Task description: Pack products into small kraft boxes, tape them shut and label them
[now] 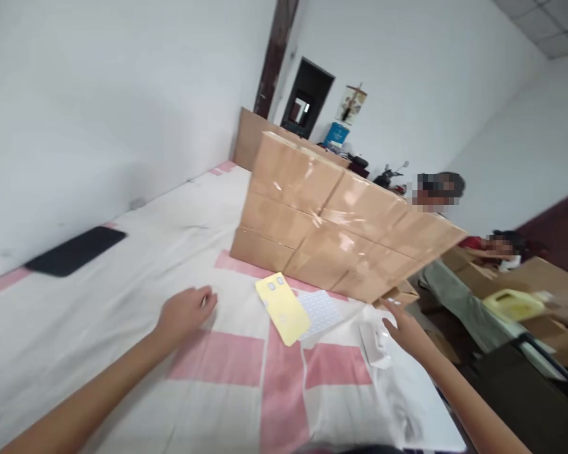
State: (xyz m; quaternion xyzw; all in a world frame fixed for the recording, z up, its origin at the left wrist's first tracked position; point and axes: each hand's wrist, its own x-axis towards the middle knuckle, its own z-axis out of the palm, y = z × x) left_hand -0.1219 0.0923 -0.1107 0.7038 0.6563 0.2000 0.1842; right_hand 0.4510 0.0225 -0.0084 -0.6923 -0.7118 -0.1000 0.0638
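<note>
My left hand point(184, 313) hovers over or rests on the cloth, left of the yellow card. Its fingers are curled in, with a small gap by the thumb and nothing visible in it. A yellow phone-shaped card point(284, 312) with two grey squares near its top lies slanted on the cloth. Partly beneath it is a pale sheet point(319, 313) with rows of small marks. My right hand point(406, 329) is open at the right edge of the table, thumb and forefinger apart. Beside it lies a crumpled white wrapper or pack point(376, 343). A small cardboard box point(401, 295) stands just beyond its fingertips.
A large taped wall of cardboard boxes point(331, 221) stands across the far side of the cloth-covered table point(203, 403). A black flat mat point(78, 251) lies by the left wall. Two people work to the right, near a yellow plastic basket point(514, 304) and cardboard.
</note>
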